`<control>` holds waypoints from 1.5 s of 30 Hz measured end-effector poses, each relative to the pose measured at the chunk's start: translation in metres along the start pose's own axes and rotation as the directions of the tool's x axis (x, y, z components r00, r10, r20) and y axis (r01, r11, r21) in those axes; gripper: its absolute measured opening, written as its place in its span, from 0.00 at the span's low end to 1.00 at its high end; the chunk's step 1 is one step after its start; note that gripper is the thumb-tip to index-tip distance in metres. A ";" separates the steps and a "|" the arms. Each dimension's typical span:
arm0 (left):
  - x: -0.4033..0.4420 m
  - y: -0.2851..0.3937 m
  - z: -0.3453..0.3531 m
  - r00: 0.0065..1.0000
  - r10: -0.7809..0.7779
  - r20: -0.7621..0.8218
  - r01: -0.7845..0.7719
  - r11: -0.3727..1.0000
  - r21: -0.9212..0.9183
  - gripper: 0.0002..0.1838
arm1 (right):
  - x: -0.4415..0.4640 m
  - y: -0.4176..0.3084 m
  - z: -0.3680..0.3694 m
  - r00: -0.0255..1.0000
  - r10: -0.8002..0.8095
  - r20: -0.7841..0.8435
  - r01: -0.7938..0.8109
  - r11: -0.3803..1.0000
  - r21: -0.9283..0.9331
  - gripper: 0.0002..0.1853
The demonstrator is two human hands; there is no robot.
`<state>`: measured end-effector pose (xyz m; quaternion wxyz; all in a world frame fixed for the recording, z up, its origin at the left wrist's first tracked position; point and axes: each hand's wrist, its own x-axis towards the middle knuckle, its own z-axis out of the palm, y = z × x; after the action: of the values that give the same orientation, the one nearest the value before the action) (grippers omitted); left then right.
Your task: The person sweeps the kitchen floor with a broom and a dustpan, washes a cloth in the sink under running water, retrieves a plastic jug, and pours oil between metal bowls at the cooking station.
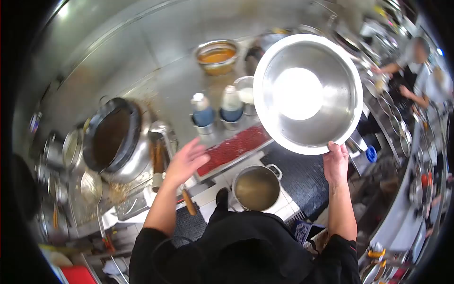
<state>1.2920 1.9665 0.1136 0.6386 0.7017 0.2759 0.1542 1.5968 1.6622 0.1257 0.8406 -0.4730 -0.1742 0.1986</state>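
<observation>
My right hand [336,163] grips the lower rim of a large stainless steel mixing bowl [333,97]. The bowl is held up with its inside facing me, and a bright round reflection lies on its bottom. My left hand [187,161] is open, fingers stretched out and slightly blurred, holding nothing. Below it in view hangs a wooden handle [189,202]. Near that hand, a long tray of dark red food [235,150] lies along the counter's edge. Two squeeze bottles [203,111] [231,105] stand in metal cups behind the tray.
At left sits a wok [131,163] with a dark-filled vessel [112,137] and a skimmer [91,186]. A pot of cloudy liquid [257,189] stands on the floor before me. A bowl of orange liquid [217,57] is at the back. Other people [409,75] work at right.
</observation>
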 end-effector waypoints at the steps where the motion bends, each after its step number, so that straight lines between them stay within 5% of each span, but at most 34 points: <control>1: 0.014 0.015 -0.004 0.992 0.110 0.063 -0.111 0.993 0.025 0.43 | 0.012 0.010 0.023 0.997 0.005 0.079 -0.006 1.000 0.000 0.14; 4: 0.050 0.054 -0.027 0.972 0.232 0.042 -0.221 0.958 -0.183 0.44 | 0.039 0.042 0.118 0.971 0.046 0.233 -0.042 0.999 -0.025 0.18; 7: 0.072 0.079 -0.075 0.989 0.048 -0.139 -0.069 0.985 -0.155 0.33 | 0.069 0.086 0.204 0.932 0.072 0.355 -0.051 0.996 -0.069 0.19; 8: 0.084 0.070 -0.092 0.951 0.137 -0.276 -0.208 0.946 -0.248 0.31 | 0.098 0.117 0.205 0.896 0.008 0.445 0.143 0.941 -0.306 0.20; 9: 0.096 0.060 -0.111 0.886 0.204 -0.416 -0.350 0.883 -0.314 0.29 | 0.105 0.106 0.227 0.860 0.158 0.486 0.211 0.757 -0.619 0.24; 13: 0.108 0.073 -0.168 0.818 0.132 -0.559 -0.365 0.871 -0.329 0.25 | 0.117 0.131 0.258 0.839 0.078 0.538 0.263 0.807 -0.528 0.21; 19: 0.155 0.018 -0.215 0.840 -0.117 -0.530 -0.159 0.880 -0.447 0.16 | 0.090 0.115 0.198 0.910 0.115 0.399 0.277 0.547 -0.790 0.16; 26: 0.213 -0.063 -0.207 0.792 -0.383 -0.476 -0.009 0.772 -0.636 0.13 | 0.077 0.087 0.123 0.952 0.125 0.279 0.195 0.453 -0.870 0.14; 33: 0.222 -0.092 -0.226 0.763 -0.526 -0.377 0.159 0.717 -0.679 0.19 | 0.126 0.092 0.167 0.905 0.135 0.404 0.326 0.389 -0.862 0.12; 34: 0.215 -0.078 -0.232 0.708 -0.562 -0.427 0.330 0.799 -0.503 0.28 | 0.134 0.091 0.183 0.905 0.145 0.401 0.333 0.348 -0.876 0.13; 35: 0.213 -0.073 -0.234 0.624 -0.289 -0.726 0.320 0.942 -0.100 0.28 | 0.143 0.092 0.195 0.906 0.153 0.396 0.327 0.341 -0.881 0.13; 36: 0.213 -0.072 -0.232 0.524 0.096 -0.846 0.357 0.878 0.320 0.28 | 0.153 0.093 0.205 0.907 0.157 0.392 0.325 0.331 -0.886 0.13; 37: 0.215 -0.066 -0.229 0.432 0.488 -0.759 0.439 0.622 0.649 0.29 | 0.162 0.095 0.214 0.908 0.163 0.386 0.321 0.320 -0.891 0.13; 39: 0.233 -0.020 -0.207 0.620 0.490 -0.613 0.017 0.772 0.635 0.25 | 0.184 0.106 0.230 0.908 0.191 0.372 0.311 0.287 -0.906 0.13; 41: 0.272 0.006 -0.172 0.864 0.284 -0.416 -0.177 0.944 0.279 0.19 | 0.207 0.122 0.241 0.897 0.238 0.373 0.312 0.258 -0.914 0.13; 43: 0.340 -0.003 -0.149 0.910 0.384 -0.159 -0.243 0.802 0.546 0.17 | 0.217 0.133 0.257 0.872 0.274 0.406 0.341 0.255 -0.905 0.14; 45: 0.390 -0.005 -0.128 0.880 0.475 0.008 -0.211 0.376 0.902 0.13 | 0.220 0.137 0.275 0.848 0.314 0.428 0.386 0.189 -0.903 0.14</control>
<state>1.5309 2.2982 0.0735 0.0925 0.9438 0.2406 0.2067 1.6312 2.0361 0.1657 0.2617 -0.8166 -0.4946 0.1414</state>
